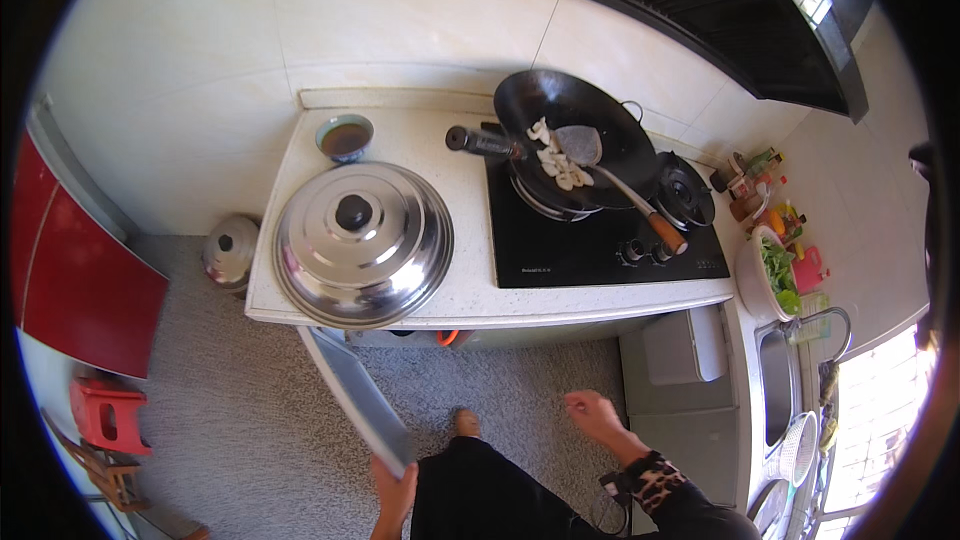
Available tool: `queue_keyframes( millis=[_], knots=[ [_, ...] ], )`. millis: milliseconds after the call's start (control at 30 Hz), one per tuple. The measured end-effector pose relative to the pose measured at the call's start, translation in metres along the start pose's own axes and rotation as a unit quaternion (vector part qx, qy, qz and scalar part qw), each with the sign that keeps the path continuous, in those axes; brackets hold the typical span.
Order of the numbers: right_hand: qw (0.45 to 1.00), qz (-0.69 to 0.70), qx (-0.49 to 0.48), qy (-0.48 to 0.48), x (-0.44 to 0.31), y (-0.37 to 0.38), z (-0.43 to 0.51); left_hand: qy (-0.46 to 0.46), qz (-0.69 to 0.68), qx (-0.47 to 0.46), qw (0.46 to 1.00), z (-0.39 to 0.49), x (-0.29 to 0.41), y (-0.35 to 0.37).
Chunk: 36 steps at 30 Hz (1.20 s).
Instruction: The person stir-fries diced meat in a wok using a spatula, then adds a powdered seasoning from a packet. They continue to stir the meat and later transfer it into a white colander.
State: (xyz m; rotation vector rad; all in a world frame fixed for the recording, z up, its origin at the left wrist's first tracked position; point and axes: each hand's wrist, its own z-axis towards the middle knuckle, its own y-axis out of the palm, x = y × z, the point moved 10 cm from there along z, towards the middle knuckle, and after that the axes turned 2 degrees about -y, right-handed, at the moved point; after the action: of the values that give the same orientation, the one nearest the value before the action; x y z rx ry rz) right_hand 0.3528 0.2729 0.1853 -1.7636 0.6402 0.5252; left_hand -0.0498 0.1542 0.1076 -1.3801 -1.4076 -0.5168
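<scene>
My left hand (394,495) grips the outer edge of a cabinet door (360,397), which is swung out below the counter. My right hand (596,416) hangs over the floor with its fingers curled, and I see nothing in it. On the gas hob (540,255) sits a black wok (622,157) with pale sliced pieces of food (559,169) inside. A metal spatula (626,191) with a wooden handle rests in the wok. Left of the hob, a large domed steel lid (364,240) lies on the white countertop (472,240).
A bowl of brown liquid (345,139) stands behind the lid. To the right are bottles (757,180), a tub of leafy greens (776,270) and a sink (776,375). A range hood (675,7) overhangs the hob. A red plastic stool (111,412) is at the left.
</scene>
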Motion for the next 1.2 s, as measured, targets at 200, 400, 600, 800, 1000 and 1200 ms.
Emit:
queue_keyframes(
  millis=[200,400,600,800,1000,1200],
  knots=[
    [0.989,0.081,0.12,0.016,0.004,-0.122,0.005,-0.199,-0.239,-0.228,0.923,0.034,0.036,0.111],
    [0.894,0.426,0.127,0.06,-0.017,-0.22,0.087,-0.217,-0.409,-0.152,0.873,0.088,0.079,0.179],
    [0.725,0.666,-0.148,0.096,-0.074,-0.218,0.148,-0.241,-0.549,-0.087,0.796,0.143,0.082,0.217],
    [0.731,0.634,-0.183,0.171,-0.073,-0.239,0.182,-0.177,-0.563,-0.136,0.795,0.171,0.093,0.228],
    [0.971,0.208,-0.052,0.105,-0.064,-0.305,0.207,-0.243,-0.509,-0.21,0.799,0.163,0.098,0.223],
    [0.988,-0.076,0.064,-0.121,-0.145,-0.373,0.171,-0.309,-0.226,-0.313,0.869,0.137,0.121,0.188]
  ],
)
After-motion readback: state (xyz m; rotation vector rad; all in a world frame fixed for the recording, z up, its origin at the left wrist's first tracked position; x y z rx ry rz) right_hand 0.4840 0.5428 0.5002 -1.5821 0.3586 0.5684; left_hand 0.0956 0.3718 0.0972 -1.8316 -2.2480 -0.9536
